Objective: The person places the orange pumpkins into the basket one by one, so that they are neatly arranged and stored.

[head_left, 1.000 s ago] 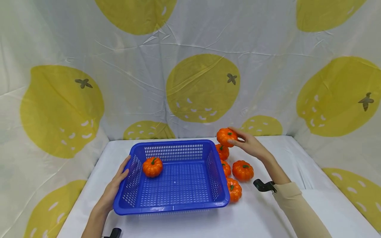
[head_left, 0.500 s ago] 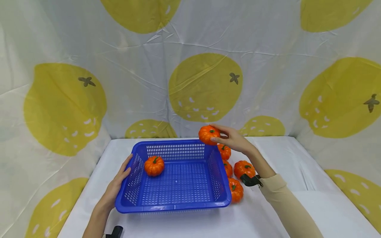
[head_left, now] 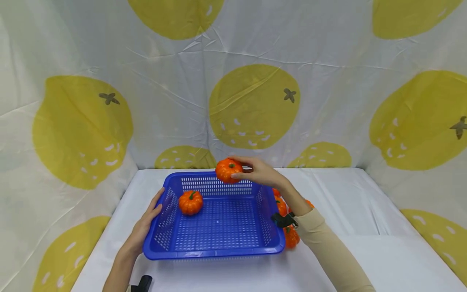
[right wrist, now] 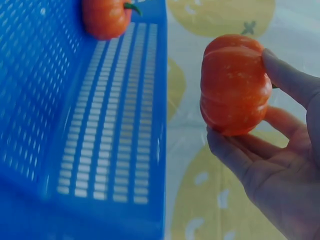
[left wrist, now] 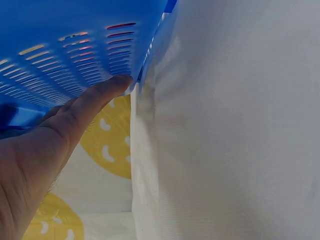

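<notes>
My right hand (head_left: 260, 172) pinches an orange pumpkin (head_left: 228, 171) between thumb and fingers, above the back rim of the blue basket (head_left: 215, 254). The right wrist view shows the held pumpkin (right wrist: 234, 85) at the fingertips of my right hand (right wrist: 280, 165), just beyond the basket's rim (right wrist: 159, 150). My left hand (head_left: 138, 231) rests its extended fingers against the basket's left side; in the left wrist view this hand (left wrist: 55, 135) touches the slotted outer wall (left wrist: 85, 55). A second pumpkin (head_left: 190, 202) sits inside the basket, at its left.
Several more pumpkins (head_left: 291, 237) lie on the white-covered table (head_left: 357, 202) along the basket's right side, partly hidden by my right forearm. A white cloth with yellow lemon shapes (head_left: 254, 106) hangs behind and at both sides.
My right hand has carried its pumpkin leftward, from beyond the basket's back right corner to above the back rim. My left hand stays against the basket; the view has shifted slightly.
</notes>
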`<state>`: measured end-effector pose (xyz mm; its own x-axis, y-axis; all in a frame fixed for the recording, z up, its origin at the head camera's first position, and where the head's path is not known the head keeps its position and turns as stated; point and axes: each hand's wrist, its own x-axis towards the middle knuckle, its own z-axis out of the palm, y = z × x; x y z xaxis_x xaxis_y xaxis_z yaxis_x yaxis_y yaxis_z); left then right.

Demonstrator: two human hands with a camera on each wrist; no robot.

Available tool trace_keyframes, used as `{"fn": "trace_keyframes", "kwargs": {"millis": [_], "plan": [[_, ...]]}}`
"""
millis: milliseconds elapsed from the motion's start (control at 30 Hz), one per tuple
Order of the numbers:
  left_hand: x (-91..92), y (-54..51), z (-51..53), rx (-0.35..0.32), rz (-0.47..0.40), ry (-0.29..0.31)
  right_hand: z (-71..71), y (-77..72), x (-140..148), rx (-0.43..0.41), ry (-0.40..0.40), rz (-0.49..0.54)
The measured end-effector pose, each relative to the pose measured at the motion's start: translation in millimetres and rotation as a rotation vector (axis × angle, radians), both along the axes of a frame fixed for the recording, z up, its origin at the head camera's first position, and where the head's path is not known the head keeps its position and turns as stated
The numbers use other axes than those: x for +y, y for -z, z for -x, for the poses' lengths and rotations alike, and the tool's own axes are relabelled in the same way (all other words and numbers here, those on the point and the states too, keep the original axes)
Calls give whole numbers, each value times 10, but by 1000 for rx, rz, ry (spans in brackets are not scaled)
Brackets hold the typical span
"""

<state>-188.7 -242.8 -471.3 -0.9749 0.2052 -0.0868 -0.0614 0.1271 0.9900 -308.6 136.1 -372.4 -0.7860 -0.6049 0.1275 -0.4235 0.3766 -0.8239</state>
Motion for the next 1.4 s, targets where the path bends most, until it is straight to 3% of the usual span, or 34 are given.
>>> {"fn": "trace_keyframes", "kwargs": {"millis": [567, 767, 1400], "plan": [[-19, -10, 11, 4, -11, 6, -15, 189, -457, -23, -88, -22], [-16, -8, 14, 9, -4, 6, -9, 250, -503, -5, -82, -93], [-15, -18, 2, -1, 1, 1, 29, 451, -517, -105, -74, -170]]}}
